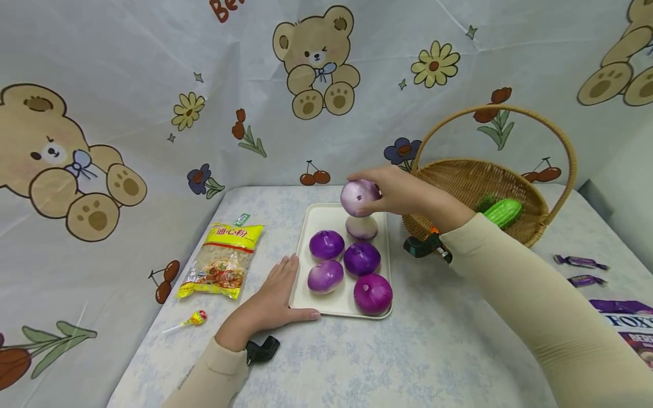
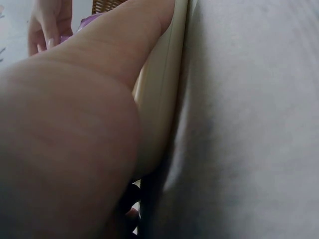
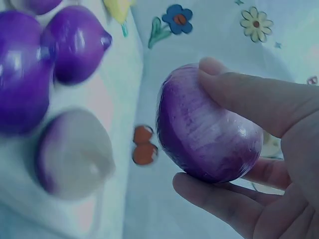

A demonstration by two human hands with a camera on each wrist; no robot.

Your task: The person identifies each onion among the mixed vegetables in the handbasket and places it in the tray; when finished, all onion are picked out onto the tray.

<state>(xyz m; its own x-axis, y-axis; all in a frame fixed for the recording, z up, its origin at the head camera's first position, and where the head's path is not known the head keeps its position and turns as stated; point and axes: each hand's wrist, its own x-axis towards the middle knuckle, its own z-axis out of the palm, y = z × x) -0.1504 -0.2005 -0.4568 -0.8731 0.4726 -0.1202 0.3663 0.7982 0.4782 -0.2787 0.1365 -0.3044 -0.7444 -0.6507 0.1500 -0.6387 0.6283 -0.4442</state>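
Note:
In the head view my right hand (image 1: 400,192) grips a pale purple onion (image 1: 355,197) over the far end of a cream tray (image 1: 326,212). The right wrist view shows thumb and fingers on either side of this onion (image 3: 204,129), raised above the others. Several more onions lie in the tray, among them a whitish one (image 1: 361,227) just below the held one and a magenta one (image 1: 373,294) at the near right corner. My left hand (image 1: 272,297) rests at the tray's near left corner, fingers straight along its side, thumb along the front edge.
A wicker basket (image 1: 474,170) with a tall handle stands at the back right, a green bumpy vegetable (image 1: 503,213) inside. On the left lie a yellow pasta bag (image 1: 223,260) and a lollipop (image 1: 196,318). Purple-wrapped candies (image 1: 581,262) and a purple package (image 1: 627,323) are at the right.

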